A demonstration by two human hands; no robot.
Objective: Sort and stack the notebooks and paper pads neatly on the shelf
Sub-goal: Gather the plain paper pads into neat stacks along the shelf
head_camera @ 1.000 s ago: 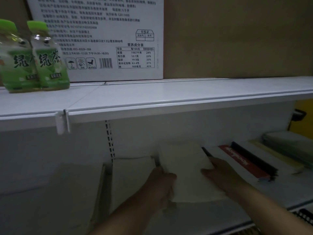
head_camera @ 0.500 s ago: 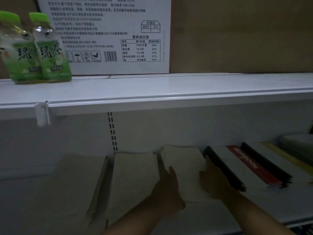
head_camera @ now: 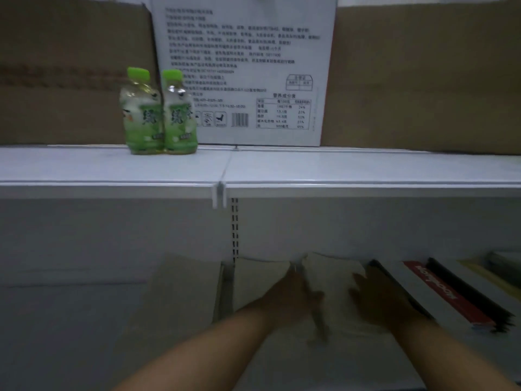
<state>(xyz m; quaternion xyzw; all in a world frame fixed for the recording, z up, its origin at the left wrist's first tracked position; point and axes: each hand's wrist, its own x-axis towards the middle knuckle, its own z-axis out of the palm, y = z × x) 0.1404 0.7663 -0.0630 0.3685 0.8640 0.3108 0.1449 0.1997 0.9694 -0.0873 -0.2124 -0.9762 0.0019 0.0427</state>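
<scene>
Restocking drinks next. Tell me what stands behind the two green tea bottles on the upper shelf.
Behind the green tea bottles stands a white printed carton, flanked by brown cardboard boxes. The bottles cover the carton's lower left corner, so what is printed there cannot be seen.

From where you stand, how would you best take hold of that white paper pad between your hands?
Probably by its two long side edges, one hand per side, coming from the front. The white paper pad lies flat on the lower shelf, long edges running away, with the left hand and right hand already flanking it.

Single head view faces the shelf (head_camera: pixel 366 190) squarely, close, looking slightly down
</scene>
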